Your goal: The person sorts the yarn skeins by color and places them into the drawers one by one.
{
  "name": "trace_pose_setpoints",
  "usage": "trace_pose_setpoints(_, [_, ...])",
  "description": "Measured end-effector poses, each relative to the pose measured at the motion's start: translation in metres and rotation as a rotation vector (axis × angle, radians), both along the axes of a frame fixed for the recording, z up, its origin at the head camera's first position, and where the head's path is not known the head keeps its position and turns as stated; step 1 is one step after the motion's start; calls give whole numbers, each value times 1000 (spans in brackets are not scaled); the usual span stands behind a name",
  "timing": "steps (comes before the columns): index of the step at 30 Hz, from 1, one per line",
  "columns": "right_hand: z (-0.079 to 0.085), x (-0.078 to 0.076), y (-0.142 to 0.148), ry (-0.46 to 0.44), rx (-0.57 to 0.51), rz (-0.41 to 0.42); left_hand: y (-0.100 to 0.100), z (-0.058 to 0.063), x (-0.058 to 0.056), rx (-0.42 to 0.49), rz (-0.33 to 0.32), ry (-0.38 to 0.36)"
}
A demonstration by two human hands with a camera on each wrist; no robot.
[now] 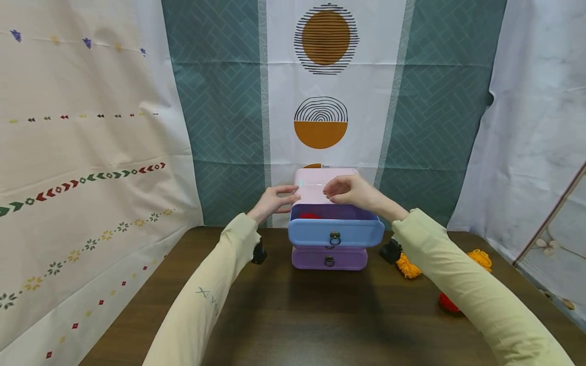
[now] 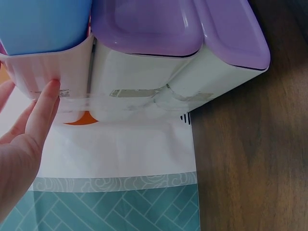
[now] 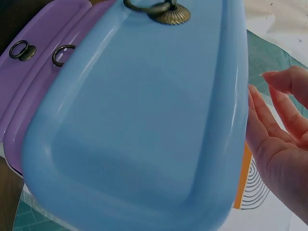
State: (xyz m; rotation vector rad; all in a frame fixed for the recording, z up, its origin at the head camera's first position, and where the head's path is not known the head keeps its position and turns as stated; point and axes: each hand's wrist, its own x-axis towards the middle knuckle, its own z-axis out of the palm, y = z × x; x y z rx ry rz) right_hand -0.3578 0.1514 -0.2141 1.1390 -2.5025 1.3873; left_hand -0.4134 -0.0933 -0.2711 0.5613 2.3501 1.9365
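A small drawer chest with a pink top (image 1: pixel 316 193) stands at the back of the table. Its blue top drawer (image 1: pixel 311 233) is pulled out and has a red item (image 1: pixel 310 216) inside, mostly hidden by the drawer front. Below are purple drawers (image 3: pixel 41 62) with ring pulls, pushed in. My left hand (image 1: pixel 273 202) is at the chest's left side; in the left wrist view its nearly straight fingers (image 2: pixel 45 108) touch the pink wall. Over the pink top, toward its right, my right hand (image 1: pixel 352 192) has loosely bent fingers and holds nothing.
Orange yarn bundles (image 1: pixel 407 266) lie on the right of the table, partly behind my right sleeve. A red item (image 1: pixel 448 303) shows beside that sleeve. A patterned cloth (image 1: pixel 220 127) hangs behind the chest, and another fabric (image 1: pixel 91 152) at the left.
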Motion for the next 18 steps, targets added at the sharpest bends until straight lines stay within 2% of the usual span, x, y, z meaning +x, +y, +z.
trace_pose_setpoints(7, [5,6,3,-53,-31,-42,1,1,1,-6,7,8])
trace_pose_setpoints(18, [8,10,21,-137,-85,-47,0,0,2,-34,-3,26])
